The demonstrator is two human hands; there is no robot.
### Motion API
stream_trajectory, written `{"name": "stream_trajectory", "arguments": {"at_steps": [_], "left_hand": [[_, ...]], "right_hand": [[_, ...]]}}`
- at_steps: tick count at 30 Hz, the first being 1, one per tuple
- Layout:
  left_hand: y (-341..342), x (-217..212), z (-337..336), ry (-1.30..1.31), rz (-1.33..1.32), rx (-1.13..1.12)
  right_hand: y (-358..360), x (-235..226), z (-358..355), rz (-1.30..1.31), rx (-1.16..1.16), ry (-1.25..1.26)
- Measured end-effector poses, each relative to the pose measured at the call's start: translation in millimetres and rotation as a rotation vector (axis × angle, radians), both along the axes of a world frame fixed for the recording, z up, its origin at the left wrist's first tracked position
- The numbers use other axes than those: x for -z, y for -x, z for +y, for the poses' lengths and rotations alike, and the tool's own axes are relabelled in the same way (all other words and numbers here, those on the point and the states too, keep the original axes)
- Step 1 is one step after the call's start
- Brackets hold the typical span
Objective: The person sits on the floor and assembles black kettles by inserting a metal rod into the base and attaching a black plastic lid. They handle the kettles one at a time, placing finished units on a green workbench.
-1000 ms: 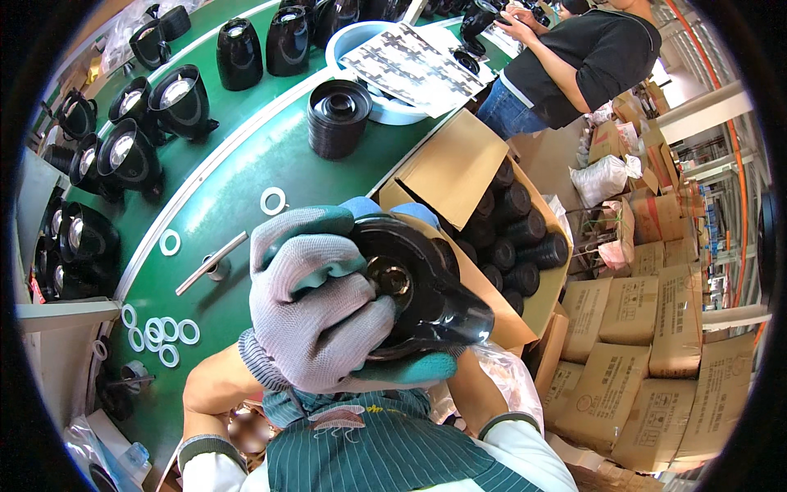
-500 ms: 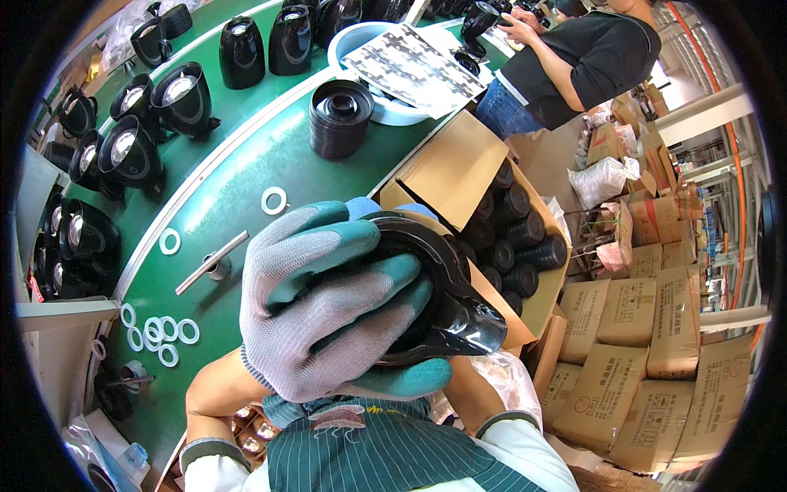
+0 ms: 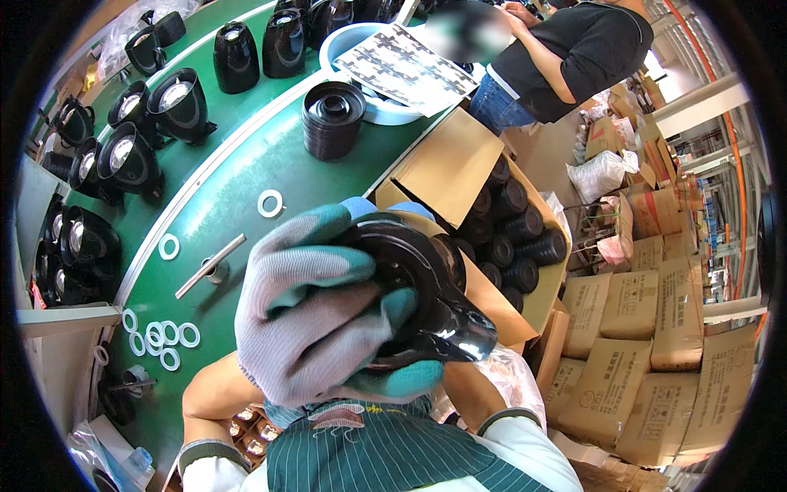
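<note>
I hold a glossy black kettle-like body [image 3: 434,287] close under the camera, its round underside up and its spout pointing lower right. My left hand [image 3: 307,320], in a grey glove with teal fingertips, lies spread over the left half of that round base. My right hand [image 3: 399,382], in a teal-coated glove, cups the body from below; only its fingers show at the lower edge and some fingertips at the top. Both hands hang above the near edge of the green worktable [image 3: 246,164].
White rings [image 3: 164,336] and a metal rod [image 3: 209,266] lie on the table, with a stack of black lids [image 3: 332,119] behind. Black kettle bodies [image 3: 176,102] line the left belt. An open carton of black parts [image 3: 512,225] stands right. Another person [image 3: 566,57] works at the far end.
My left hand has opened from pressing the centre of the base to lying spread across it. The black body has turned slightly, its spout now lower right.
</note>
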State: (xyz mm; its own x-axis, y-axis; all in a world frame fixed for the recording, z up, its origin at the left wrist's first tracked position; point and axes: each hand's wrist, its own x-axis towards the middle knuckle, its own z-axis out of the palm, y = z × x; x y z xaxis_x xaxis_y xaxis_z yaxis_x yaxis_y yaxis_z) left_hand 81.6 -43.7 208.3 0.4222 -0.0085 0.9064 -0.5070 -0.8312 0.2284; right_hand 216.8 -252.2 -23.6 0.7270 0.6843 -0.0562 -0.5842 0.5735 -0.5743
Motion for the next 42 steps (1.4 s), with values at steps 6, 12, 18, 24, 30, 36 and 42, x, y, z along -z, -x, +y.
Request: {"name": "stream_trajectory", "arguments": {"at_steps": [6,12,18,24,30,36,42], "left_hand": [[7,-10,8,-0.004,0.275,0.011],[-15,33,-23,1.557,0.22,0.275],[-3,58,29,2.077,0.903,0.571],[-3,59,40,1.489,0.556,0.256],[6,14,16,1.264,0.524,0.017],[15,-9,1,1.215,0.553,-0.078],[9,17,12,1.322,0.602,0.014]], "right_hand": [[2,16,2,0.14,-0.002,-0.112],[-18,-50,2,-0.187,0.146,0.049],[-48,-149,5,-1.272,0.213,0.319],[-31,-128,12,-1.3,0.328,0.385],[-9,-123,20,-0.823,0.188,0.19],[-4,-89,9,-0.394,-0.01,0.284],[-20,-124,8,-0.716,0.087,0.306]]}}
